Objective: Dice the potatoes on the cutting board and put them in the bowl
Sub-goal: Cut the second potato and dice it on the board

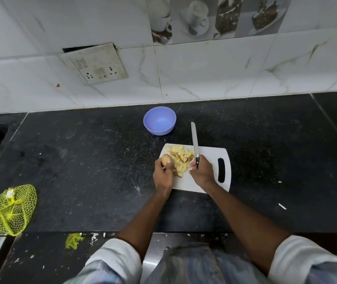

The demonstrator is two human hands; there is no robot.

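Pale yellow diced potato pieces are lying heaped on the left half of the white plastic cutting board, which is sitting mid-counter on the black speckled stone counter. The left hand is gripping a whole potato at the board's left edge, while the right hand is clenching a black-handled steel knife, blade pointing toward the white marbled tile wall. The round lavender plastic bowl is standing empty near the counter's back edge, and a yellow mesh net bag is lying at its front-left corner.

Counts: 1 cutting board, 1 knife, 1 blue bowl, 1 whole potato, 1 pile of diced potato, too many pieces to count. 1 yellow mesh bag. 1 socket plate was on the wall. 2 hands: left, right.
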